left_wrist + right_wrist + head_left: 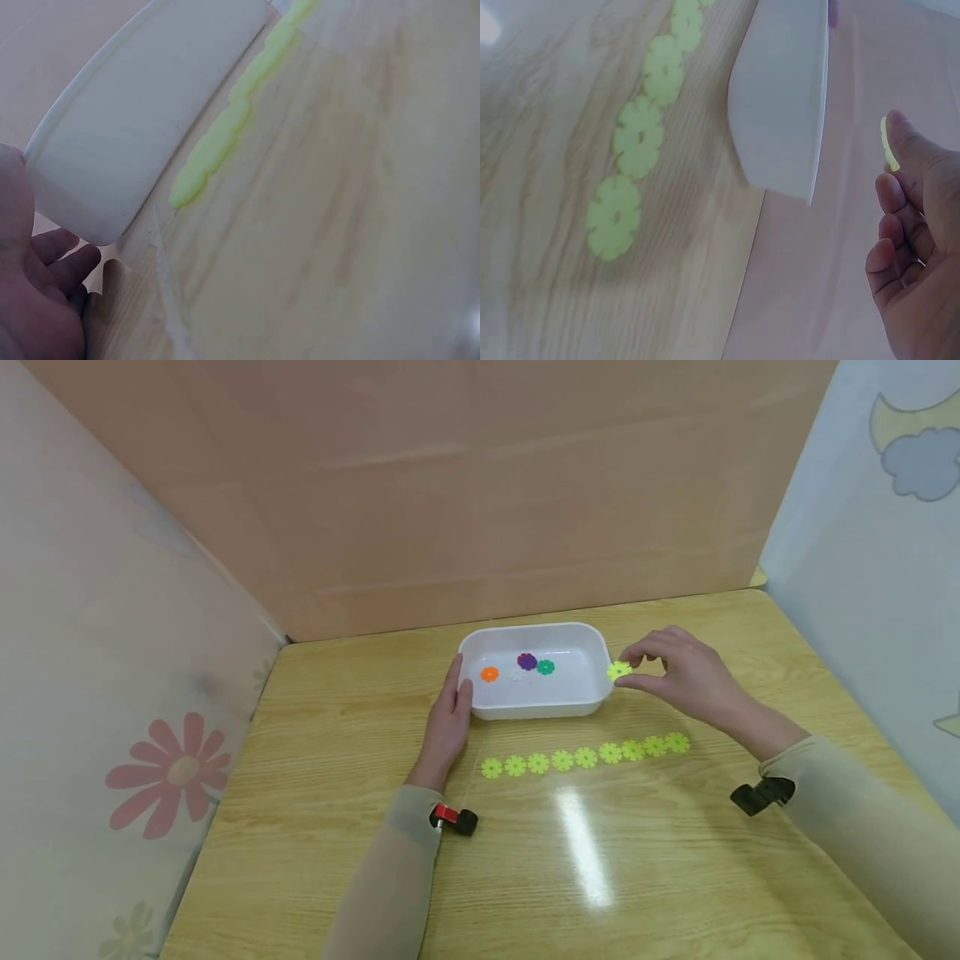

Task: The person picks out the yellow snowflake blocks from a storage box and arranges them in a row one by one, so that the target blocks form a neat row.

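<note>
**Yellow-green flower piece pinched right at the tub's edge**

While the right hand [678,672] pinches a yellow-green flower piece [618,670] between thumb and fingertips, it hovers just over the right rim of the white tub [581,642], with the piece basically at the rim's outer edge. The right wrist view shows the same thing from the side: the piece sits thin and edge-on at the tip of the fingers [894,191], a little off the tub's corner.

The left hand [448,718] isn't gripping anything. Its fingers are straight and lie flat against the left end of the tub, palm side to the wall, like a brace. In the left wrist view you can see the tub's outer wall right next to the loosely bent fingers [64,259].

Inside the tub there are four more pieces lying on the bottom: an orange one [489,674], a purple one [527,661], a green one [545,667] touching the purple, and a white one [516,675] that's hard to make out against the plastic.

On the bench [315,793], just in front of the tub, there's a row of yellow-green flower pieces [585,757] laid side by side, running from near the left wrist up toward the right. A small black camera is strapped to each sleeve.
</note>
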`<state>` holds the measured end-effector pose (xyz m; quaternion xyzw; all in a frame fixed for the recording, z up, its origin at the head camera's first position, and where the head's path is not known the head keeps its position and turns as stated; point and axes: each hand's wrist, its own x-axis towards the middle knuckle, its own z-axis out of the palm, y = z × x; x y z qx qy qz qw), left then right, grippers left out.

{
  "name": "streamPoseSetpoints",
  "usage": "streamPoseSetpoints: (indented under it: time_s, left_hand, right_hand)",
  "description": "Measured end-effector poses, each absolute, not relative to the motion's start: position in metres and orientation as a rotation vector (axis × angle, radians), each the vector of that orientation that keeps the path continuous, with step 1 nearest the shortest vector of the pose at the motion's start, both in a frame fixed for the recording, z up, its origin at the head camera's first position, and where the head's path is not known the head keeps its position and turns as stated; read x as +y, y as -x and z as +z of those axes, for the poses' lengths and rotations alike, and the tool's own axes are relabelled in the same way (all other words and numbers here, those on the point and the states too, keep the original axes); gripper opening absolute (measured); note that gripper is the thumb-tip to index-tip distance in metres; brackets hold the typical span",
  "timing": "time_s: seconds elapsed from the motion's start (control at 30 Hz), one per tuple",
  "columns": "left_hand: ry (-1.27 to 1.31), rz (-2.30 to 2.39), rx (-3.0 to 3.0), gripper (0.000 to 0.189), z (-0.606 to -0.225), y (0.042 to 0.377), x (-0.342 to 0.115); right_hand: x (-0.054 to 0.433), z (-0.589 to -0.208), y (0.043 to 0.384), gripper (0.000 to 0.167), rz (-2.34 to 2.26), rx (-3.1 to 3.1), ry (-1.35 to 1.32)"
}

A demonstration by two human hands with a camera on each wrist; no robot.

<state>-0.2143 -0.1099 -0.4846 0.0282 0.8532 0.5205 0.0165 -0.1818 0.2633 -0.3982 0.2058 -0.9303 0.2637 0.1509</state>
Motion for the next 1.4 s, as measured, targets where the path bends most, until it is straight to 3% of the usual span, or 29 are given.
streamPoseSetpoints:
  time_s: [0.87, 1.4]
  left_hand:
    - [-0.085, 1.638, 2.636, 0.057, -0.483, 0.215, -0.109]
    - [-0.073, 1.622, 2.637, 0.057, -0.484, 0.216, -0.109]
  right_hand:
    - [0.343, -0.448, 0.126, 0.028, 0.749, -2.83, -0.327]
    - [0.367, -0.476, 0.117, 0.026, 0.765, -2.851, -0.371]
